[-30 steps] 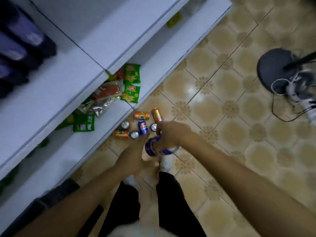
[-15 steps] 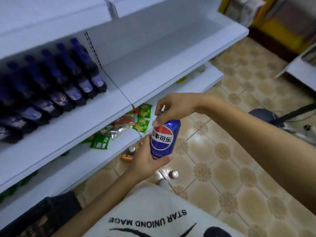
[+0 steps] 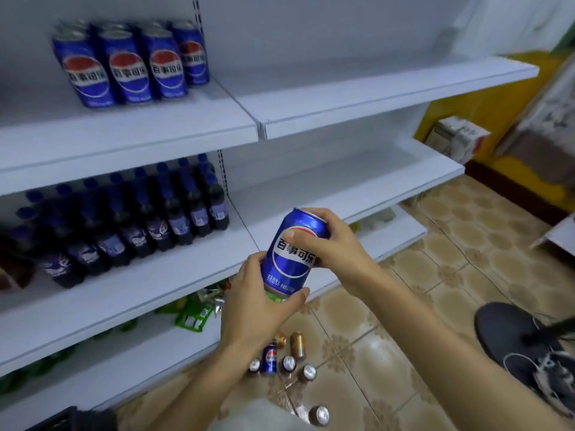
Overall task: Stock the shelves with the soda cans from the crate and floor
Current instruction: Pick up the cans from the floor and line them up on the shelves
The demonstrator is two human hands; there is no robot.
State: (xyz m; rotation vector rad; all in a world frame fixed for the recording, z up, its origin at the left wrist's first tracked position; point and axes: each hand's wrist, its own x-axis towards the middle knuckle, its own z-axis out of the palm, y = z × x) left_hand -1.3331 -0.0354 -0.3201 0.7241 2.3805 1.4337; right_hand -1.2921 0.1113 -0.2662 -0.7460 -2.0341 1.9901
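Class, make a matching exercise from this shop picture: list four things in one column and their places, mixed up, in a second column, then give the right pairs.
Things:
1. blue can
2. row of blue cans
3. dark bottles
4. orange can

Places:
A. lying on the floor
B. top shelf
C. held in both hands
D. middle shelf

Pairs: 1-C, 2-B, 3-D, 4-A

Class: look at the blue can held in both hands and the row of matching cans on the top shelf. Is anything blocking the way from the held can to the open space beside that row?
Nothing visible does. The can is held in front of the shelves, and the top shelf right of the cans is bare.
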